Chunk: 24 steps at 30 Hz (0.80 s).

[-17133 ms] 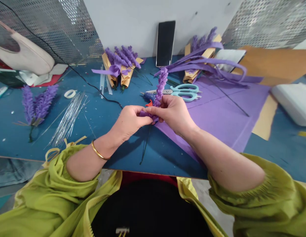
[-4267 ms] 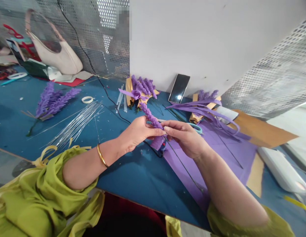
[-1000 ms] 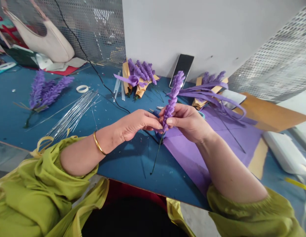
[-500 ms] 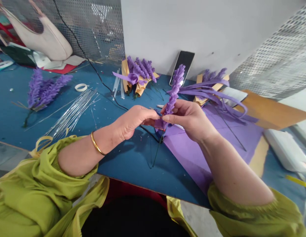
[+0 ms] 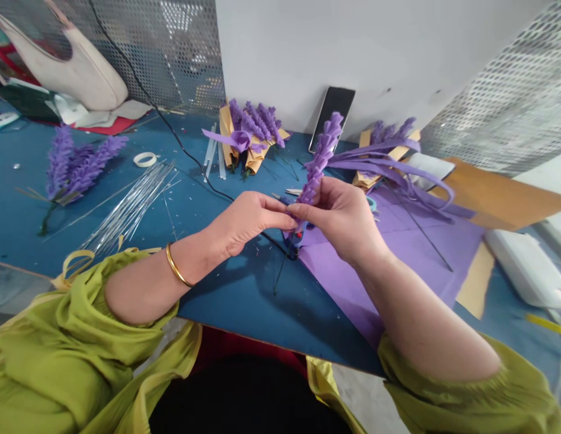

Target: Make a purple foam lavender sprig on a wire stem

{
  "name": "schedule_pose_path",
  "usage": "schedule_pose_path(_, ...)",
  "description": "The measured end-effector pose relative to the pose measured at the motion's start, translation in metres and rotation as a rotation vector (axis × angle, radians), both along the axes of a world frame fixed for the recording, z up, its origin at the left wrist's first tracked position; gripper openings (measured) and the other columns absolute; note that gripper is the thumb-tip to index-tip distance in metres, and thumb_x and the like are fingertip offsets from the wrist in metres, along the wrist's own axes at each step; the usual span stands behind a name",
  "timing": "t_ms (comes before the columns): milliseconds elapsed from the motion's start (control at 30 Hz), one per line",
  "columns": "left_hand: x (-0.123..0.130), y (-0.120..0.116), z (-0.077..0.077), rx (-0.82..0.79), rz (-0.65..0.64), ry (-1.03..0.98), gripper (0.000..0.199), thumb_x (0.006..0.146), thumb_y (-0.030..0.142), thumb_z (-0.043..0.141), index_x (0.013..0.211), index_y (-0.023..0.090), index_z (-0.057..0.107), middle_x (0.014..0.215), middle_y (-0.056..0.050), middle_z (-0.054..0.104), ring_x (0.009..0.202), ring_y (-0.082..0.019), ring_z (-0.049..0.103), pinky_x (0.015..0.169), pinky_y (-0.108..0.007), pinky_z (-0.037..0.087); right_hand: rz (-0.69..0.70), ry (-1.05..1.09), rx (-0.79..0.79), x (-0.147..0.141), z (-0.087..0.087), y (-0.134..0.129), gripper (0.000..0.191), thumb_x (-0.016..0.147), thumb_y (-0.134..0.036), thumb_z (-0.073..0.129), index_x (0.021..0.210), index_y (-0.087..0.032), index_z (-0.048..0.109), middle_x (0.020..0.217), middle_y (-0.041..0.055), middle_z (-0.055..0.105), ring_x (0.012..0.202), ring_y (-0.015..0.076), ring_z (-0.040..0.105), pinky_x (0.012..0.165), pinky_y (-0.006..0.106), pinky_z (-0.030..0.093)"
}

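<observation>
Between my two hands stands a purple felt lavender stem (image 5: 320, 154), tilted slightly right, its thin green wire pointing down toward the table. My left hand (image 5: 257, 220) pinches its lower end from the left. From the right, my right hand (image 5: 341, 214) grips the flower just above, thumb and fingers closed on it. The fingertips of both hands nearly meet and hide part of the stem. Just behind and below them lies a dark blue tool with a red spot (image 5: 295, 236), mostly covered; I cannot make out its kind. Scissors (image 5: 293, 191) show partly behind my hands.
Finished lavender flowers lie at the left (image 5: 84, 163), with bundled wires (image 5: 131, 205) and a tape roll (image 5: 145, 160) nearby. Wrapped bunches (image 5: 253, 129) and a phone (image 5: 332, 117) are at the back. Purple felt (image 5: 353, 283) and felt strips (image 5: 380, 160) spread right. A black cable (image 5: 172, 129) crosses the table.
My left fingers have moved up and closed over the flower's lower end, where a loose purple felt end showed before. The stem's wire has shifted slightly left and up.
</observation>
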State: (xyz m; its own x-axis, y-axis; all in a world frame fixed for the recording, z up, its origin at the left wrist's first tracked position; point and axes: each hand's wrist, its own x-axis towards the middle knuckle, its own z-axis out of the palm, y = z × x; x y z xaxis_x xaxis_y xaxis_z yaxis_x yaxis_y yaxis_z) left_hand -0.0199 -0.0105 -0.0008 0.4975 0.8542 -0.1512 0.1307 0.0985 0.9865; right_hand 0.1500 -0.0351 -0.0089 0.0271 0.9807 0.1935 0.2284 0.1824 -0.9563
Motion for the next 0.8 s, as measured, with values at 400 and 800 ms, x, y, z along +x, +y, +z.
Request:
schedule_pose_path(400,0.002,0.001,-0.010,0.044,0.043,0.014,0.009,0.066,0.016,0.073,0.072,0.018,0.080,0.073,-0.003,0.076,0.081,-0.020,0.067,0.090,-0.035,0.047,-0.131,-0.077,0.045,-0.007,-0.006,-0.004,0.025,0.072,-0.029,0.081,0.071,-0.022,0.056,0.063,-0.0021,0.059,0.059,0.0140,0.055,0.053,0.029,0.043)
schedule_pose_path(800,-0.003,0.006,0.001,-0.187,-0.097,-0.146,0.008,0.066,0.019,0.074,0.072,0.016,0.079,0.078,-0.007,0.078,0.086,-0.022,0.071,0.097,-0.038,0.047,0.470,0.351,-0.169,0.018,0.003,0.009,0.035,0.068,-0.026,0.087,0.099,-0.019,0.072,0.084,0.0002,0.074,0.064,0.0137,0.067,0.065,0.030,0.057)
